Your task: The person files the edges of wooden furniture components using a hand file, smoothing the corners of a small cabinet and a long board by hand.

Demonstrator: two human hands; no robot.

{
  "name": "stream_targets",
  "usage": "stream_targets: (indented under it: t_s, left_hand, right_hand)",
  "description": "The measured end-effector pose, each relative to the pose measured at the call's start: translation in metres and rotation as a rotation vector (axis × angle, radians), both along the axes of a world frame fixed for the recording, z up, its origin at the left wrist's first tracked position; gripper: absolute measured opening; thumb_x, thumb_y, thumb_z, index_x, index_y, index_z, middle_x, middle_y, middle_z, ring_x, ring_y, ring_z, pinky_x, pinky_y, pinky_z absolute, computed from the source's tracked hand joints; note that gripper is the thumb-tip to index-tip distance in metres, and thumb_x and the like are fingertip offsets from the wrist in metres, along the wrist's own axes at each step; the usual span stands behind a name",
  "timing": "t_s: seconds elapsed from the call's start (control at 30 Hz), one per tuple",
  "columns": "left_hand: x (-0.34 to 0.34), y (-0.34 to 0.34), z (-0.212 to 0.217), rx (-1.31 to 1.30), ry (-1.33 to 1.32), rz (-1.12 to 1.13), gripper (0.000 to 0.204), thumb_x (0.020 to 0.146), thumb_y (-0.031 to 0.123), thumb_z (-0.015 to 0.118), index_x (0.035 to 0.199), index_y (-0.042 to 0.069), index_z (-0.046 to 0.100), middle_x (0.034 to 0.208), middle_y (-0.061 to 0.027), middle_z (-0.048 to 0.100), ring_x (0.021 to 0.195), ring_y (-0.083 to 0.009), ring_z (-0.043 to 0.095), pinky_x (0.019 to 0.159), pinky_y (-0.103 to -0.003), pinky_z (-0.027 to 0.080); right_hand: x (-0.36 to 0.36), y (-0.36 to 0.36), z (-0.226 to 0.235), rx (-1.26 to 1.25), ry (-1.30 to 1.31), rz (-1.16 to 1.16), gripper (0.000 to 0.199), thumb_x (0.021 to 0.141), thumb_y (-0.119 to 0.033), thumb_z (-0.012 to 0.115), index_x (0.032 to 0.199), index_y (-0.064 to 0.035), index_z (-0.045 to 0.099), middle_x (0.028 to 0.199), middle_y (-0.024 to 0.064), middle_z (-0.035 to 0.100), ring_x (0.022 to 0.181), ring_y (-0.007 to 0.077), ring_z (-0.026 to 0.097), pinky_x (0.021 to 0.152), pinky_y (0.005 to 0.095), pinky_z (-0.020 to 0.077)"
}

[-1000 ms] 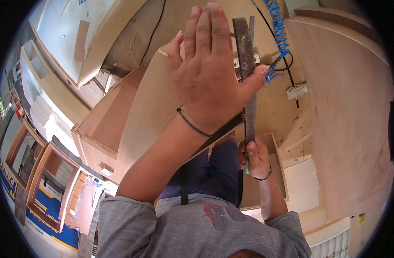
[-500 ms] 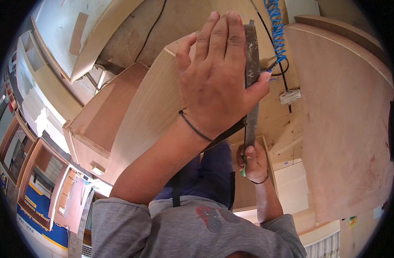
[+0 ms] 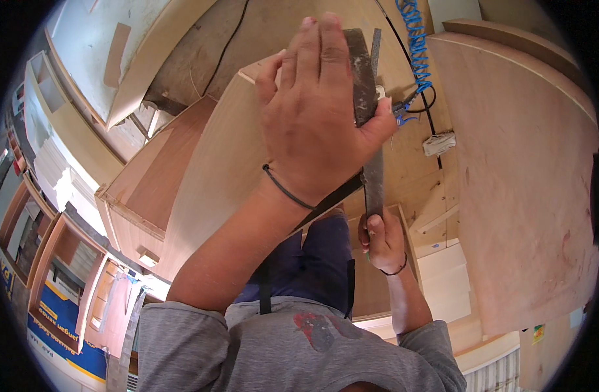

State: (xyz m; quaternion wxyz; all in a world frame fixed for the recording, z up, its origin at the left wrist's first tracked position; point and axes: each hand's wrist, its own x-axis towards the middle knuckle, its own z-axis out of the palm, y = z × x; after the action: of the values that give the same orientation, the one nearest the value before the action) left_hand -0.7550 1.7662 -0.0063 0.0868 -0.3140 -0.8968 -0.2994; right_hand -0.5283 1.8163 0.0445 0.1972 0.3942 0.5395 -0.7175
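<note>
My left hand stretches away from me, fingers long and side by side, above a pale wooden panel. Between its fingers and thumb lies a dark, worn flat bar, which the hand grips along its side. Lower down, my right hand is closed around the near end of a long flat metal tool. The tool points away from me and passes under the left thumb; its thin far end shows just right of the bar. Whether bar and tool touch is hidden by my left hand.
A blue coiled hose and black cables run beyond my hands, near a small whitish block. A large wooden panel stands at the right. Wooden frames lean at the left, by an open wooden box.
My left hand has shifted slightly left with the dark bar, whose face now shows wider beside the tool's thin end. My right hand keeps its grip, a little farther away.
</note>
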Motion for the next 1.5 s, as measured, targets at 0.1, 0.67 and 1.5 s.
stream_targets:
  t_s: [0.1, 0.67, 1.5]
  left_hand:
    - [0.0, 0.0, 0.015, -0.125, -0.059, 0.0, 0.074, 0.069, 0.033, 0.069, 0.127, -0.006, 0.047, 0.127, -0.0231, 0.053, 0.119, -0.0339, 0.051, 0.104, -0.044, 0.032]
    - [0.002, -0.009, 0.036, -0.292, -0.045, -0.117, 0.095, 0.07, 0.049, 0.076, 0.141, 0.003, 0.034, 0.141, -0.0174, 0.044, 0.133, -0.0316, 0.04, 0.112, -0.053, 0.016]
    - [-0.002, -0.021, 0.035, -0.354, -0.018, -0.159, 0.104, 0.064, 0.057, 0.079, 0.141, 0.004, 0.033, 0.144, -0.019, 0.039, 0.14, -0.033, 0.028, 0.109, -0.06, 0.01]
  right_hand:
    - [0.002, 0.001, 0.0, 0.035, -0.021, 0.07, 0.052, 0.1, -0.047, 0.04, 0.093, 0.0023, 0.054, 0.054, 0.0035, 0.052, 0.048, 0.0119, 0.054, 0.045, 0.0272, 0.0415]
    - [0.018, -0.01, -0.01, 0.198, 0.197, 0.038, 0.046, 0.101, -0.043, 0.039, 0.095, 0.0012, 0.052, 0.067, 0.0236, 0.057, 0.067, 0.0429, 0.06, 0.057, 0.0446, 0.0444]
    - [0.016, -0.039, -0.002, 0.211, 0.108, 0.018, 0.04, 0.1, -0.038, 0.042, 0.093, 0.0004, 0.051, 0.071, 0.0191, 0.065, 0.073, 0.0394, 0.065, 0.065, 0.0448, 0.0503]
